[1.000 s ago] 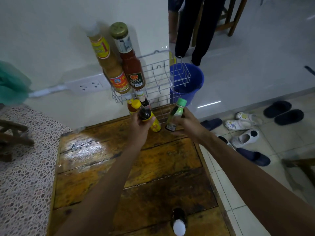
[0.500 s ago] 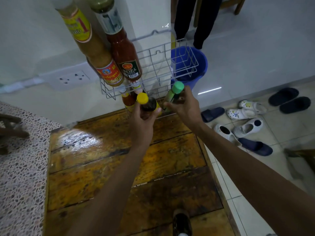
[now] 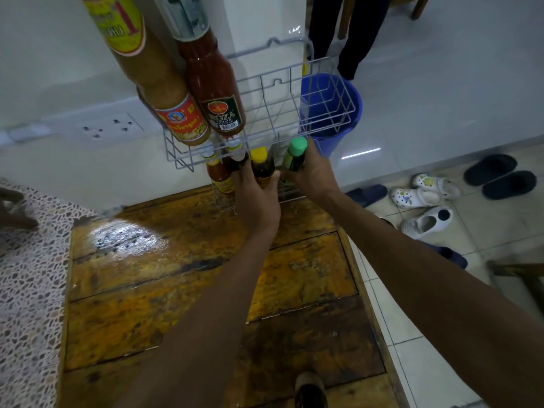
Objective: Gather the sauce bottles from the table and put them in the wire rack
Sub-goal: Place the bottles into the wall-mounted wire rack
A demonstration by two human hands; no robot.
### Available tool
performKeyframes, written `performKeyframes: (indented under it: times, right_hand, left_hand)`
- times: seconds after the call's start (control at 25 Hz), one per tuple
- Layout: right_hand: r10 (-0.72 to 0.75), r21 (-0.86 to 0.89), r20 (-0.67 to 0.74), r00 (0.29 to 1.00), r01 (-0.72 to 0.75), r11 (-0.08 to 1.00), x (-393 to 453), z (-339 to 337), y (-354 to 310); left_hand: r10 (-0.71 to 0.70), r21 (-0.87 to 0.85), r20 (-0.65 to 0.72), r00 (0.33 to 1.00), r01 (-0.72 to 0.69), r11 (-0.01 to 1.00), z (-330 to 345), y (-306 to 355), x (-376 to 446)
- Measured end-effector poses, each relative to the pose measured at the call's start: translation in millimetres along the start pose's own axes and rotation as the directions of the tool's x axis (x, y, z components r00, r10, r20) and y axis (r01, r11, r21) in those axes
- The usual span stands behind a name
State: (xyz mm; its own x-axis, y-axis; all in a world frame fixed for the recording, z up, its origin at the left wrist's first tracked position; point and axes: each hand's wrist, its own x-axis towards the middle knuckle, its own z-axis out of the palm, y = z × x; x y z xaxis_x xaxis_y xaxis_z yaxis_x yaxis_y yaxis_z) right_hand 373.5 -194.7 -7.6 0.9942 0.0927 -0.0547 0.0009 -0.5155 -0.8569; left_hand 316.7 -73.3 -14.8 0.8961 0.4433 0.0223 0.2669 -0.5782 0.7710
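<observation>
Head view: my left hand (image 3: 255,195) grip wraps yellow-capped dark bottle (image 3: 262,169), right hand (image 3: 309,175) grip wraps green-capped bottle (image 3: 294,157), both at wire rack (image 3: 323,92) lower tier. Placing step; next, seat upright, release. One bottle (image 3: 310,390) left on surface (image 3: 147,290).

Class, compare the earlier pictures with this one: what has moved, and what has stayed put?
Both hands carried their bottles forward to the lower wire rack: left hand with the yellow-capped dark bottle, right hand with the green-capped bottle. Both still grip. The two tall sauce bottles stayed.
</observation>
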Motion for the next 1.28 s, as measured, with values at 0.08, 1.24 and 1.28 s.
performKeyframes:
  times: [0.08,1.24,1.28]
  right_hand:
    - [0.009,-0.090,0.021,1.000,-0.007,0.996,7,8,4]
    - [-0.074,-0.256,0.011,0.997,0.075,0.964,22,20,15]
    - [-0.071,-0.263,-0.001,0.997,0.068,0.962,22,20,15]
  left_hand:
    - [0.043,0.055,-0.047,0.998,-0.040,0.998,8,-3,1]
    - [0.029,0.315,-0.068,0.997,-0.006,0.949,4,-23,19]
    - [0.026,0.316,-0.078,0.997,0.000,0.949,4,-23,19]
